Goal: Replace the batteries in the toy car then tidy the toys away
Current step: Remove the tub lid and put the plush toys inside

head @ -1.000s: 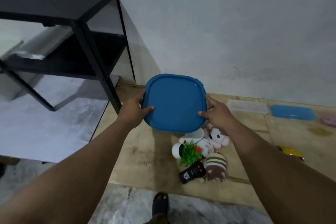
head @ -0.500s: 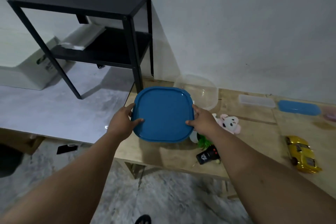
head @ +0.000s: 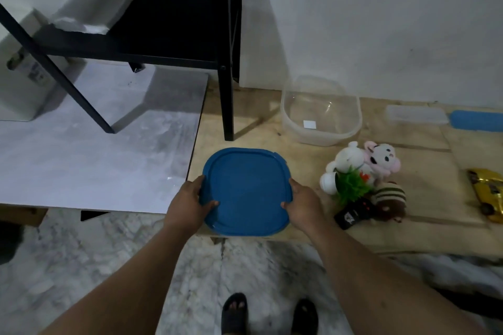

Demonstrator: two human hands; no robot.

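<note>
both hands hold blue lid (head: 245, 193) by its edges, left grip (head: 187, 202) and right grip (head: 302, 202) clamped on opposite sides, low over wood surface (head: 272, 128). clear tub (head: 321, 110) beyond lid, open, no toys inside. plush toys (head: 364, 168), remote (head: 353, 215) right of lid, loose. yellow toy car (head: 487, 190) far right of lid; battery status cannot tell. judgement: tidying barely begun.

A lid (head: 246, 193) is lying at the table's (head: 299, 231) front edge, with a tub (head: 321, 111) sitting behind it and toys (head: 364, 171) lying to its right.
</note>
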